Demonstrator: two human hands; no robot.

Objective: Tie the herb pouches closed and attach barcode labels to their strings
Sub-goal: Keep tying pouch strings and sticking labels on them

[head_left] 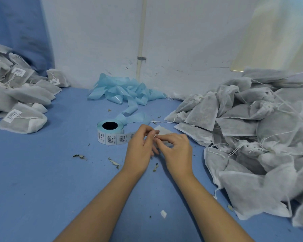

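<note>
Pouch (162, 132) mostly hidden behind hands; label print unreadable.

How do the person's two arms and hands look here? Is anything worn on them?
Both forearms are bare as far as the picture shows: no sleeves, gloves, watch or bracelet. The left hand and right hand show no rings on the visible fingers. Nails look short and unpainted.

Blue table (42, 172), pouch heaps (252, 130) either side, label roll (110, 132), herb scraps (80, 156)
</note>
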